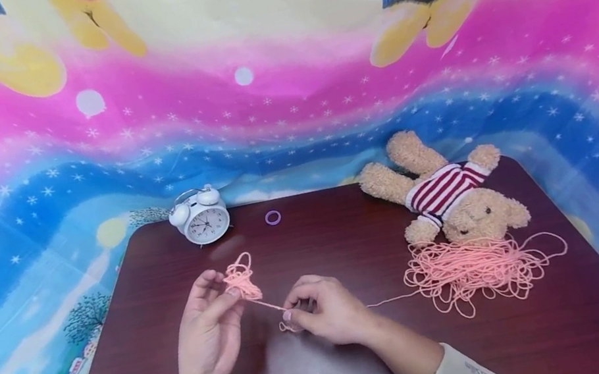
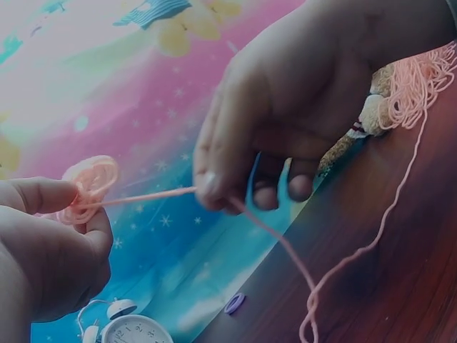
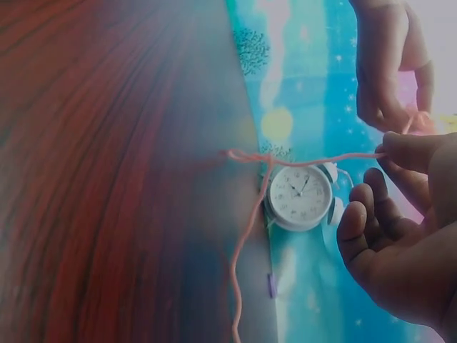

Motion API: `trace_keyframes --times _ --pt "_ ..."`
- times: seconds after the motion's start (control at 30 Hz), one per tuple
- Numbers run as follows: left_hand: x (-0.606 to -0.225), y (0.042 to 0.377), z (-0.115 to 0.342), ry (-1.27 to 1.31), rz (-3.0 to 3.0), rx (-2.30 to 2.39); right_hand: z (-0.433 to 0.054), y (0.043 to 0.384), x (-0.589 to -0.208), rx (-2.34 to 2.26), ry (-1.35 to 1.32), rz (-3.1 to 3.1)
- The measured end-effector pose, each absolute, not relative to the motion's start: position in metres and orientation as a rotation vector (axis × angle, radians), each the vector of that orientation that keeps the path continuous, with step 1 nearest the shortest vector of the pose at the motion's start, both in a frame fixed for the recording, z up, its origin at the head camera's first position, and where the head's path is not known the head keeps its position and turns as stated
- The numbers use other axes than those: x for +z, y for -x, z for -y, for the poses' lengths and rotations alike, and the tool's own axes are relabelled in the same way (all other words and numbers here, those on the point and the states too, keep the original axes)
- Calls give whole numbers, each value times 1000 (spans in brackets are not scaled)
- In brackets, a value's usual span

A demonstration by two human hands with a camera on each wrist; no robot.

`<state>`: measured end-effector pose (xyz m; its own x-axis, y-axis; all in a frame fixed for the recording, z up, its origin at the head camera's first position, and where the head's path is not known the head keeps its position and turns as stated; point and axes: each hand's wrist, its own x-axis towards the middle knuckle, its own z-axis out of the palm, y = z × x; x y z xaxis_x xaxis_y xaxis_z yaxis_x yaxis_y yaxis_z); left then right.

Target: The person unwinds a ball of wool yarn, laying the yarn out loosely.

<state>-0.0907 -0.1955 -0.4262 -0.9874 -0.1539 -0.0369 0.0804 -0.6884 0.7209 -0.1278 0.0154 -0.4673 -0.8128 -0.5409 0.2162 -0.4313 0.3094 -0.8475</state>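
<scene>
A small looped bundle of pink yarn [image 1: 241, 283] is pinched between the thumb and fingers of my left hand [image 1: 211, 326]. From it a taut strand [image 2: 146, 196] runs to my right hand [image 1: 327, 309], whose thumb and forefinger pinch it. Beyond that pinch the yarn hangs slack and twists on itself, as the right wrist view shows at the twisted strand [image 3: 246, 156]. It then runs over the table to a large loose heap of pink yarn [image 1: 479, 272] on the right. Both hands are above the table's middle, the left one nearer the clock.
A white twin-bell alarm clock [image 1: 206, 223] stands at the back left of the dark red-brown table [image 1: 320, 237]. Near it lies a purple ring [image 1: 273, 218]. A teddy bear [image 1: 451, 193] in a striped shirt lies at the back right, its head against the yarn heap. A printed cloth [image 1: 274, 111] hangs behind.
</scene>
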Motion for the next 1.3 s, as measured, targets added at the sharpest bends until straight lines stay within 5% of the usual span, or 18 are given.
trace_keyframes --times 1.3 --pt "-432 84 240 -153 958 -2729 -168 144 -457 -1286 757 -2831"
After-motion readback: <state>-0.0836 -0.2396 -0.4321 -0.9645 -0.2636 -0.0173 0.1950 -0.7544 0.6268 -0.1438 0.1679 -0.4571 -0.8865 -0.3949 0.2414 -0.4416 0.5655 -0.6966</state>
